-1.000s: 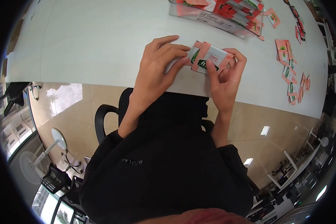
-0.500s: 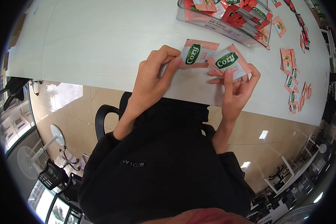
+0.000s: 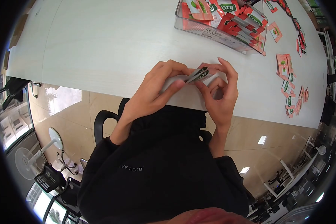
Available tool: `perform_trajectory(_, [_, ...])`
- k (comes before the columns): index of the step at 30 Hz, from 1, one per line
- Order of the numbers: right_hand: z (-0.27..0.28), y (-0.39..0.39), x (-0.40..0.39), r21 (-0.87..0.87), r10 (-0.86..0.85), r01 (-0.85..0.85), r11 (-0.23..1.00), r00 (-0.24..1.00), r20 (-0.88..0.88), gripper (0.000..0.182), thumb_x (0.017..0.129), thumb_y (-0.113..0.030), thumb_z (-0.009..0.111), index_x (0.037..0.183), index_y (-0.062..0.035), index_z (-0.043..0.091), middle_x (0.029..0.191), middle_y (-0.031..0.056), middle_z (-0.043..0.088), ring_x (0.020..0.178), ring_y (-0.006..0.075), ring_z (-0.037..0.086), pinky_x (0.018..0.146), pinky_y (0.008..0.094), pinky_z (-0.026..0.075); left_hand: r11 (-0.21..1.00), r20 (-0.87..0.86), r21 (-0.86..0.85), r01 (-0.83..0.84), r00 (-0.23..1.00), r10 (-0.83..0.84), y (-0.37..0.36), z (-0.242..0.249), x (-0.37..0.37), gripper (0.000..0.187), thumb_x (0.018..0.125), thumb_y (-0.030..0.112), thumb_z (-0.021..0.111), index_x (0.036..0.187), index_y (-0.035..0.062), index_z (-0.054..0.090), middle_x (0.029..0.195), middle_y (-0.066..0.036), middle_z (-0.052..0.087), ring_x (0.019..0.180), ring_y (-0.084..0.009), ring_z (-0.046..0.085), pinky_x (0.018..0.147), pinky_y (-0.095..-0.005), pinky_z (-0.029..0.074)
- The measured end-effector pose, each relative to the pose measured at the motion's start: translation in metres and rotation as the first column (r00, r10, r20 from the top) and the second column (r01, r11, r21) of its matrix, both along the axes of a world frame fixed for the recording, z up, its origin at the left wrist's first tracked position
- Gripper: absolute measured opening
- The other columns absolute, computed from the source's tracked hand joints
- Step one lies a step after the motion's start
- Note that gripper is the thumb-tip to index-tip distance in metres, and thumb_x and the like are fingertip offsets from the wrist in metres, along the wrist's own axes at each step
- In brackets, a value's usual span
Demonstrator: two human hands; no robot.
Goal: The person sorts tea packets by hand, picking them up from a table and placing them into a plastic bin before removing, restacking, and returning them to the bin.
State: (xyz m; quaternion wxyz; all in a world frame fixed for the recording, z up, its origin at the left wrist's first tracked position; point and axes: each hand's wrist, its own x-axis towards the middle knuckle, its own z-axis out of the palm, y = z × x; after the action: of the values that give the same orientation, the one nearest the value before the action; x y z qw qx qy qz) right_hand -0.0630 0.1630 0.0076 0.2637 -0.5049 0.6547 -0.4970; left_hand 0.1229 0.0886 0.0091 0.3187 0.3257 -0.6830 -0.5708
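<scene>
Two pink-and-white Cozy sachets [image 3: 202, 74] are stacked at an angle between my hands, above the table's near edge. My left hand [image 3: 158, 85] pinches their left end between thumb and fingers. On their right side my right hand [image 3: 221, 89] grips them with thumb and fingers, its index finger raised. The sachets are tilted, so only part of the green label shows. Beyond them a clear plastic bin [image 3: 220, 36] holds many red and pink sachets.
Pink sachets [image 3: 283, 65] lie in a loose group at the right of the white table [image 3: 100, 48]. Darker red packets [image 3: 301, 35] form a line at the far right. A black chair armrest [image 3: 100, 121] is below the table edge.
The two sachets, spread apart before, have been brought together and tilted. My right hand has moved left toward my left hand, and both are closer together.
</scene>
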Motion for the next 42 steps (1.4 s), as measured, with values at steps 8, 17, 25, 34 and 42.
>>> perform_trajectory(8, [0.001, -0.001, -0.005, -0.074, 0.105, -0.116, 0.991, 0.985, -0.135, 0.061, 0.073, 0.004, 0.087, 0.129, -0.0072, 0.064, 0.109, 0.0072, 0.061, 0.071, 0.0084, 0.060, 0.056, 0.0244, 0.046, 0.975, 0.123, -0.203, -0.090, 0.986, 0.117, 0.002, -0.004, -0.001, 0.024, 0.094, 0.005, 0.071, 0.116, 0.0021, 0.064, 0.097, -0.012, 0.071, 0.087, -0.0246, 0.068, 0.078, -0.0310, 0.053])
perform_trajectory(17, [-0.003, 0.016, -0.146, -0.141, -0.356, 0.361, 0.922, 0.642, -0.679, 0.036, 0.100, -0.018, 0.063, 0.134, -0.0070, 0.063, 0.140, 0.0185, 0.054, 0.132, 0.0338, 0.049, 0.106, 0.0457, 0.043, 0.975, 0.058, -0.142, -0.169, 0.982, 0.178, 0.001, -0.008, -0.003, 0.015, 0.100, 0.008, 0.064, 0.113, 0.0013, 0.064, 0.087, -0.011, 0.074, 0.070, -0.0106, 0.059, 0.064, -0.0236, 0.045])
perform_trajectory(25, [-0.010, 0.030, -0.166, -0.053, -0.285, 0.382, 0.923, 0.584, -0.760, 0.033, 0.105, -0.022, 0.057, 0.135, -0.0148, 0.067, 0.141, 0.0159, 0.058, 0.140, 0.0344, 0.045, 0.116, 0.0470, 0.034, 0.967, 0.073, -0.187, -0.171, 0.980, 0.188, -0.001, -0.008, -0.006, 0.015, 0.100, 0.010, 0.064, 0.112, 0.0007, 0.064, 0.084, -0.010, 0.073, 0.069, -0.0099, 0.057, 0.062, -0.0246, 0.043])
perform_trajectory(34, [-0.012, 0.039, -0.098, -0.096, -0.266, 0.273, 0.957, 0.700, -0.662, 0.025, 0.096, -0.009, 0.066, 0.120, -0.0105, 0.073, 0.120, 0.0069, 0.069, 0.122, 0.0289, 0.059, 0.115, 0.0458, 0.034, 0.971, 0.066, -0.153, -0.185, 0.978, 0.197, 0.000, -0.005, -0.006, 0.015, 0.100, 0.008, 0.063, 0.113, 0.0005, 0.063, 0.085, -0.008, 0.073, 0.071, -0.0086, 0.058, 0.064, -0.0225, 0.043])
perform_trajectory(42, [0.000, 0.028, -0.088, -0.213, -0.360, 0.291, 0.933, 0.779, -0.513, 0.031, 0.093, -0.012, 0.071, 0.124, -0.0093, 0.069, 0.126, 0.0109, 0.069, 0.125, 0.0331, 0.057, 0.115, 0.0478, 0.035, 0.965, 0.025, -0.169, -0.198, 0.978, 0.205, 0.000, -0.004, -0.007, 0.027, 0.097, 0.006, 0.067, 0.122, 0.0007, 0.056, 0.087, -0.010, 0.073, 0.078, -0.0106, 0.062, 0.076, -0.0251, 0.047])
